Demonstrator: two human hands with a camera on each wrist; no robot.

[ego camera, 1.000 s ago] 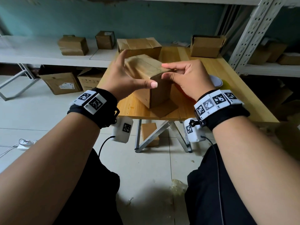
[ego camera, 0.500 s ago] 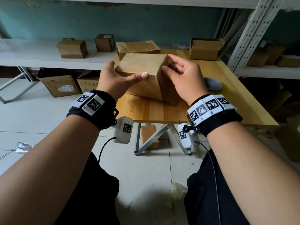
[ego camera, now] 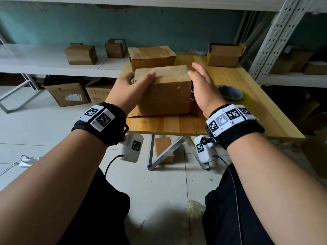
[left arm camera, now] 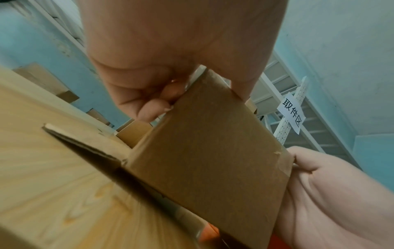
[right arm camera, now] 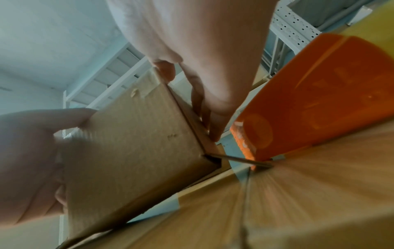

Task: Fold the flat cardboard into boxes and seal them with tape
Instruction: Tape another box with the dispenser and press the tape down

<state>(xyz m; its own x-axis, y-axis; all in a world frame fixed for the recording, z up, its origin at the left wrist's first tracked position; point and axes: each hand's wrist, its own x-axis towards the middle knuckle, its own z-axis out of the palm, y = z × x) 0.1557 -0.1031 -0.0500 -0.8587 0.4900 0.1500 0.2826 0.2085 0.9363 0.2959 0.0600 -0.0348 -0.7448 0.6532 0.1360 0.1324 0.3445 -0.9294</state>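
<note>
The box (ego camera: 163, 90) stands on the near part of the wooden bench (ego camera: 238, 96), top face closed, bottom flaps splayed out on the wood at both lower corners. The left hand (ego camera: 130, 91) grips the box's upper left corner, thumb across the top and fingers curled behind the far side. The right hand (ego camera: 203, 89) lies flat against the right side, fingers straight, holding nothing.

Judgement: the step in hand is squaring the box before taping. To do it well, both side walls should be pressed evenly so the corners stand true, and the loose bottom flaps tucked flat before any tape goes on. An orange tape dispenser (right arm camera: 315, 94) sits just beside the right side, within easy reach.

Writing: a white paper sign (left arm camera: 292, 116) on the shelf upright reads "取件区". Labels on the floor cartons (ego camera: 68, 93) are too small to read.
</note>
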